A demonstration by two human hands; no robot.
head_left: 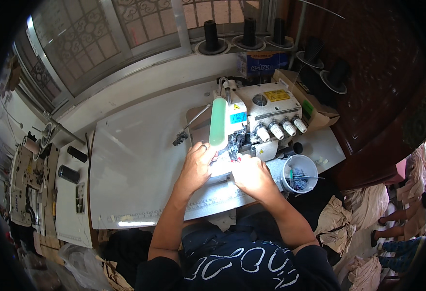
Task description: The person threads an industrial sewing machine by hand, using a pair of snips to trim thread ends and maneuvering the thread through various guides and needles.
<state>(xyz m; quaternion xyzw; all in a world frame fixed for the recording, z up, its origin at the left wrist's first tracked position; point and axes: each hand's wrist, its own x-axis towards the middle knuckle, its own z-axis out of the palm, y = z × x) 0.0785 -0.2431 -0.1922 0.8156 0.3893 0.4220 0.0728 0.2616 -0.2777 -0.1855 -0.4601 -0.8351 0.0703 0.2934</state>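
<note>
Hands [195,167] [253,178] half-curled at the sewing machine [269,110], grip unclear; yellow label [277,95], blue label [238,118].

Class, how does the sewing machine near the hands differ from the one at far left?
The middle machine shows four white dials; the left machine shows no such row.
The left hand and right hand are at the middle machine's front; no hand is at the left machine.
Black cones stand behind the middle machine; a pale spool is near the left machine.
Both have pale bodies.
</note>
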